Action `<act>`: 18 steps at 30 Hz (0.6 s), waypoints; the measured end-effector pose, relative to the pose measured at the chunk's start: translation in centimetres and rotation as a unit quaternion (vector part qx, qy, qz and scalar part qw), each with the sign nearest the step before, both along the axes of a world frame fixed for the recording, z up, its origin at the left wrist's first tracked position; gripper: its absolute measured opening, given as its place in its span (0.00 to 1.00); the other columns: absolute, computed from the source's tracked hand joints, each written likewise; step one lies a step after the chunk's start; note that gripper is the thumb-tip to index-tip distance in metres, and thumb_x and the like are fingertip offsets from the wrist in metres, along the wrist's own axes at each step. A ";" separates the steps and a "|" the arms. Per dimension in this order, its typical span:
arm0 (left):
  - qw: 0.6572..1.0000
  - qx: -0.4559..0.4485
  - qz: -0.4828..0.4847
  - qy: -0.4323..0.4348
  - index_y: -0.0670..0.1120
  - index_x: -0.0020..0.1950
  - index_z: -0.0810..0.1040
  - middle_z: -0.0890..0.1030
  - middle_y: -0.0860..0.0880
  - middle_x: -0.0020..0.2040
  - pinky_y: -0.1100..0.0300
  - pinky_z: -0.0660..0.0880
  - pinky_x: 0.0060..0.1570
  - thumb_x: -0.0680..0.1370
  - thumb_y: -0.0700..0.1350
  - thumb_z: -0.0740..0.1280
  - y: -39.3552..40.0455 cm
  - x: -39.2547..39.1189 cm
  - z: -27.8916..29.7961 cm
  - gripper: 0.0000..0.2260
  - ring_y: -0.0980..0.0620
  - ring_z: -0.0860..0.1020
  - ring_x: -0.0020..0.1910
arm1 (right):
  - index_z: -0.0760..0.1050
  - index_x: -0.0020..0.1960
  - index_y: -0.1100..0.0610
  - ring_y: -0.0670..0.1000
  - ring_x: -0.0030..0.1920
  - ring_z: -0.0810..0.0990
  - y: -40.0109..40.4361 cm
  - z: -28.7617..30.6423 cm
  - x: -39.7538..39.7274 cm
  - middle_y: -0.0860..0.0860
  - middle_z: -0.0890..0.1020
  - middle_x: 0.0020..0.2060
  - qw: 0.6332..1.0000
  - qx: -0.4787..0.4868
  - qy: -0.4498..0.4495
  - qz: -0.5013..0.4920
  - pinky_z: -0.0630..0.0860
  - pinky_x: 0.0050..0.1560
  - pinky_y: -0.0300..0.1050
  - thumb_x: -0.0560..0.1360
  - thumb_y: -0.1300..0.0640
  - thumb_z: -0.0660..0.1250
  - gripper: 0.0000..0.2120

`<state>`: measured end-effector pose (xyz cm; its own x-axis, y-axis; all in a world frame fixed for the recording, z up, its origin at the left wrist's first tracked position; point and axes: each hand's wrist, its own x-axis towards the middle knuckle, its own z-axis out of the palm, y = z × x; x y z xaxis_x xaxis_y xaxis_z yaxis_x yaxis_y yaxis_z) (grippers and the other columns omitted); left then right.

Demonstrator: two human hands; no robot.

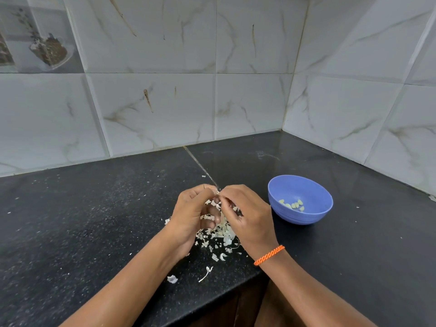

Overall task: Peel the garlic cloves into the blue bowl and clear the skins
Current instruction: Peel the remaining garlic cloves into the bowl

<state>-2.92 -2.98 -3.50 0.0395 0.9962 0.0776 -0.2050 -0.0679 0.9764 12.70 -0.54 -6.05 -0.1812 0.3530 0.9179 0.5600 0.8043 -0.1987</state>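
The blue bowl (300,199) stands upright with peeled cloves (292,205) inside; white skins (217,234) lie piled left of it.

Blue bowl (313,215), speckled black counter (94,220), grey-veined white tiles (247,102), orange wristband (269,255).

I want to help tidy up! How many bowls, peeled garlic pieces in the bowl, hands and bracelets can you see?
Blue bowl: 1
Peeled cloves in the bowl: about 6, they overlap
Hands: 2, left hand and right hand
Orange bracelet: 1
Total: about 10
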 end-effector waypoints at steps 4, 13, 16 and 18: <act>0.999 0.003 0.003 0.034 0.47 0.48 0.81 0.81 0.46 0.44 0.59 0.71 0.29 0.83 0.41 0.70 0.1 -0.7 0.1 0.05 0.48 0.79 0.32 | 0.84 0.51 0.58 0.48 0.46 0.84 -0.3 0.3 -0.2 0.47 0.84 0.45 0.984 -0.137 0.085 0.079 0.82 0.45 0.48 0.78 0.67 0.74 0.06; 0.986 0.058 0.081 0.134 0.43 0.46 0.87 0.87 0.44 0.47 0.57 0.73 0.28 0.84 0.41 0.68 0.2 -1.1 -0.1 0.10 0.41 0.82 0.33 | 0.84 0.49 0.55 0.52 0.46 0.85 0.0 0.5 0.1 0.45 0.83 0.45 0.958 -0.242 0.120 0.099 0.85 0.42 0.49 0.77 0.67 0.76 0.08; 0.975 0.086 0.108 0.174 0.45 0.45 0.87 0.86 0.44 0.44 0.55 0.76 0.28 0.86 0.47 0.69 0.4 -1.2 -0.3 0.13 0.41 0.83 0.32 | 0.84 0.48 0.54 0.52 0.46 0.85 0.0 0.7 0.2 0.45 0.83 0.44 0.957 -0.247 0.113 0.101 0.84 0.42 0.49 0.77 0.66 0.76 0.07; 0.978 0.078 0.102 0.165 0.46 0.48 0.86 0.86 0.44 0.45 0.55 0.77 0.29 0.84 0.45 0.72 0.6 -1.4 -0.4 0.07 0.43 0.84 0.33 | 0.84 0.48 0.54 0.52 0.46 0.85 0.0 0.7 0.3 0.45 0.83 0.45 0.957 -0.249 0.105 0.105 0.84 0.42 0.48 0.77 0.67 0.75 0.08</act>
